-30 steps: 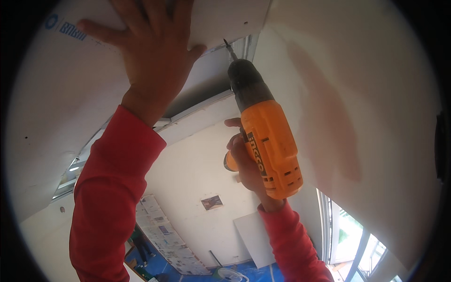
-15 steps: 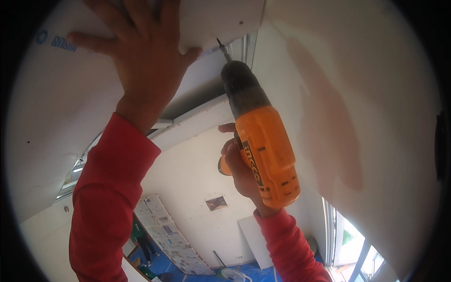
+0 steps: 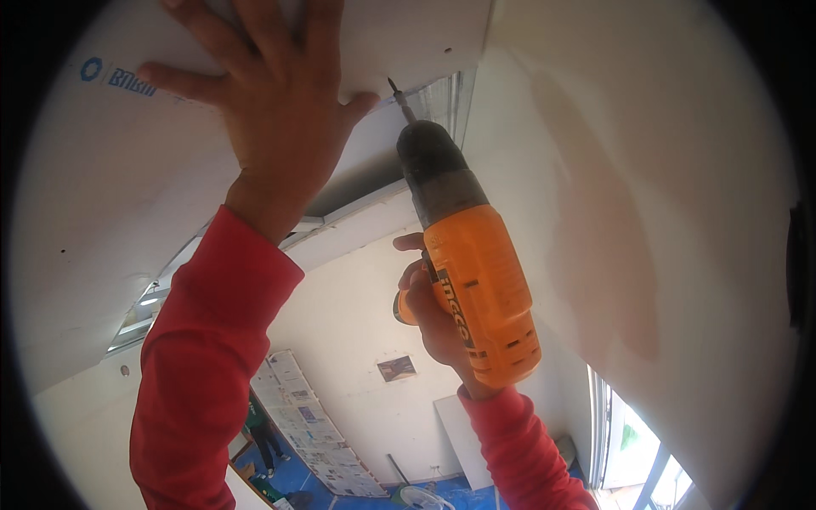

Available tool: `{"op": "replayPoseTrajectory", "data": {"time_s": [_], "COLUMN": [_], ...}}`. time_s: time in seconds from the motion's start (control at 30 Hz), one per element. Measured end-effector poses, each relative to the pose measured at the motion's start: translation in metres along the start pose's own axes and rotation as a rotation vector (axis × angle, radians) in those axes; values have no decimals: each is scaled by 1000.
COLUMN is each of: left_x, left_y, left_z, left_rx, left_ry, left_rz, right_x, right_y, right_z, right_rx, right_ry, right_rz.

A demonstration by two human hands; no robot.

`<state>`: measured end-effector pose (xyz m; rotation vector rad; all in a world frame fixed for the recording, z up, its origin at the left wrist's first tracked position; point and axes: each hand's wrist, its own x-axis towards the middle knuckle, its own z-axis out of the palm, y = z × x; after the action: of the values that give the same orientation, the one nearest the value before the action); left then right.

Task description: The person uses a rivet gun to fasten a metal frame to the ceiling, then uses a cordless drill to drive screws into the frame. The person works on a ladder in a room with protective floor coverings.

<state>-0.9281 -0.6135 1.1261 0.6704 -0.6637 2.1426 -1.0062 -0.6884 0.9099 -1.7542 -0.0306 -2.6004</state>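
Observation:
My left hand (image 3: 280, 119) is spread with fingers apart, pressed against a white ceiling board (image 3: 395, 30) with blue printing at the upper left. My right hand (image 3: 429, 323) grips the handle of an orange-and-black cordless drill (image 3: 480, 289). The drill points upward, its bit (image 3: 399, 98) just right of my left thumb, near the board's edge; whether the tip touches the board I cannot tell. A metal channel (image 3: 446, 102) shows along an open gap beside the board.
A white wall (image 3: 697, 212) rises at the right, above a bright window (image 3: 629, 442). Below stand a newspaper-covered panel (image 3: 306, 416) and a white board (image 3: 459, 438) against the far wall. Another person (image 3: 266, 438) is at lower left on blue floor covering (image 3: 297, 472), near a fan (image 3: 421, 497).
The drill and its bit sit lower and a little left in the view than a second ago. The whole scene has shifted slightly. My left hand stays spread on the board.

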Motion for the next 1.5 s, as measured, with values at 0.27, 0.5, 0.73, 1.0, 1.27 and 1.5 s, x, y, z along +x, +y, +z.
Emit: {"op": "replayPoseTrajectory", "data": {"time_s": [0.27, 0.5, 0.73, 1.0, 1.27, 1.5], "left_x": [15, 11, 16, 20, -9, 17], "left_y": [-17, -10, -3, 6, 36, 18], "left_z": [40, 28, 13, -2, -69, -54], "left_rx": [384, 266, 287, 324, -132, 288], "left_ry": [360, 335, 381, 384, -74, 223], "left_rz": [80, 40, 56, 29, -24, 17], "right_x": [5, -1, -5, -14, -17, -20], "right_y": [-6, -16, -17, -25, -20, -22], "right_z": [1, -6, -19, -26, -25, -22], "right_rx": [55, 46, 217, 334, 289, 371], "right_ry": [16, 17, 4, 106, 50, 134], "right_rz": [0, -28, -56, -35, -48, 25]}}
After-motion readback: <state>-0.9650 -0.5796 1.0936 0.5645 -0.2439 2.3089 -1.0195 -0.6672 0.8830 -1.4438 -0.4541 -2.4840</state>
